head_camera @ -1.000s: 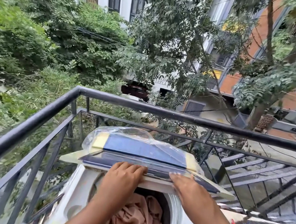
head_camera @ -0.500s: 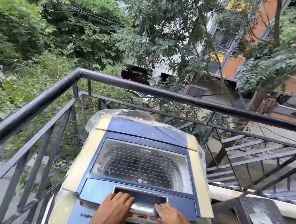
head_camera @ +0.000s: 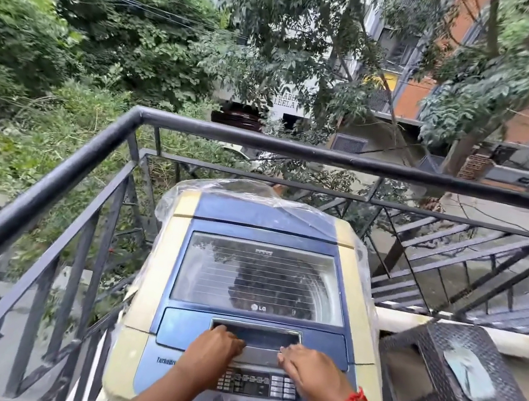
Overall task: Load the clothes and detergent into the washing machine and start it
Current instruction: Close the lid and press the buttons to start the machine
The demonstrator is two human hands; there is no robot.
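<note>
A blue and cream top-load washing machine stands on the balcony in front of me, its glass lid lying flat and closed. The clothes inside are hidden under the lid. My left hand and my right hand both rest palm down on the silver handle strip at the lid's front edge, fingers laid flat. Just below my hands is the control panel with its display and buttons. No detergent is in view.
A black metal railing fences the balcony on the left and behind the machine. A dark woven stool with a pale cloth on it stands to the right. Clear plastic wrap covers the machine's back. Trees and buildings lie beyond.
The lid went from raised, with peach clothes visible in the drum, to fully closed. Both hands followed it down and now lie flat on its front handle.
</note>
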